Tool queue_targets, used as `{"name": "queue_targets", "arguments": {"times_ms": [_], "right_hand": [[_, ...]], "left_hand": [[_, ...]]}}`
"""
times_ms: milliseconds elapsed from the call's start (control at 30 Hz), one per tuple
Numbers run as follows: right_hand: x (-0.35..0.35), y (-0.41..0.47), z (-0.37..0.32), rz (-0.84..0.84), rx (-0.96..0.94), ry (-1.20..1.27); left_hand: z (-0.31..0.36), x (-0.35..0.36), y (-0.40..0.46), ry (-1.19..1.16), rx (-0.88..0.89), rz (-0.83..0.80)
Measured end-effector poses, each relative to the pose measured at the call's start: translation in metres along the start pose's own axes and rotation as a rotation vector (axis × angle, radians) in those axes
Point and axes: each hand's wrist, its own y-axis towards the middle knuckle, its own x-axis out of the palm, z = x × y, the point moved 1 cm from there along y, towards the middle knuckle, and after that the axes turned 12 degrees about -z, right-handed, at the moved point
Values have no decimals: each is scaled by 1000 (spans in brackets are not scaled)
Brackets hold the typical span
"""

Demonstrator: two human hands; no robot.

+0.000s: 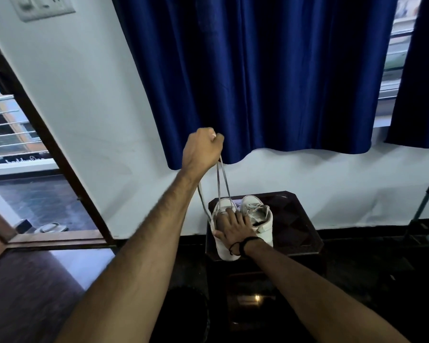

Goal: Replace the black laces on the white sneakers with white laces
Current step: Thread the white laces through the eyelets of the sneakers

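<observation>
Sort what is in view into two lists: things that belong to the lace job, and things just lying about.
Job:
left hand
white lace
left sneaker
right sneaker
right hand
dark table

Lying about:
blue curtain
sandals by the doorway
wall switch

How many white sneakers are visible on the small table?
2. The left sneaker lies under the right hand; the right sneaker stands beside it, touching, on the dark table.

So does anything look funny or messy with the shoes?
Nothing looks broken or spilled. The near sneaker sticks out over the edge of the small dark table. The right hand presses it down while the left hand pulls the white lace up tight.
</observation>
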Motion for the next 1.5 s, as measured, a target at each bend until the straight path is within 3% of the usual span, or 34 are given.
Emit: {"name": "queue_targets", "arguments": {"times_ms": [267, 600, 933, 1167, 1300, 1400, 1500], "right_hand": [[1, 1, 0, -58, 28, 6], [0, 12, 6, -94, -62, -94], [-3, 19, 6, -186, -102, -85], [4, 22, 8, -159, -116, -80], [1, 26, 12, -189, -127, -52], [-11, 29, 13, -223, -125, -52], [-18, 29, 10, -93, -87, -5]], "left_hand": [[-2, -10, -7, 40, 15, 31], [2, -13, -8, 181, -39, -107], [4, -22, -2, 50, -3, 24], [9, -27, -3, 23, 46, 53], [8, -28, -7, -41, -19, -38], [-1, -26, -17, -113, -149, -219], [-14, -20, -32, -189, -239, -291]]}}
